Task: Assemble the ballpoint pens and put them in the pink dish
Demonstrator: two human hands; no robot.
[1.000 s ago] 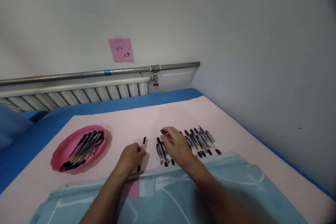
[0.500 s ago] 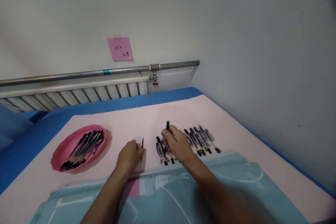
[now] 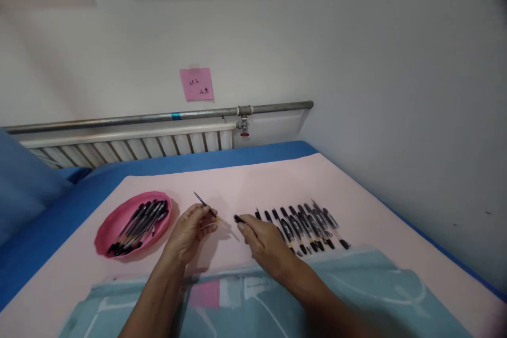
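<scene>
My left hand (image 3: pixel 189 232) is closed in a pinch on a thin pen refill (image 3: pixel 205 204) that slants up and to the left. My right hand (image 3: pixel 261 237) is closed on a small black pen part (image 3: pixel 238 219), held a short gap to the right of the refill's lower end. Just right of that hand, a row of several black pens (image 3: pixel 304 224) lies side by side on the pink sheet (image 3: pixel 237 185).
A pink oval dish (image 3: pixel 114 222) at the left holds several black pens (image 3: pixel 140 219). A light blue patterned cloth (image 3: pixel 356 296) covers the near edge. A blue mattress (image 3: pixel 47 211) borders the sheet; a radiator (image 3: pixel 119 145) and a pipe run along the back wall, with a pink note (image 3: pixel 196 84) above.
Both hands have lifted off the sheet and come together. The left hand's pen body is gone and a thin refill shows in it. The right hand picked up a black part. The camera shifted.
</scene>
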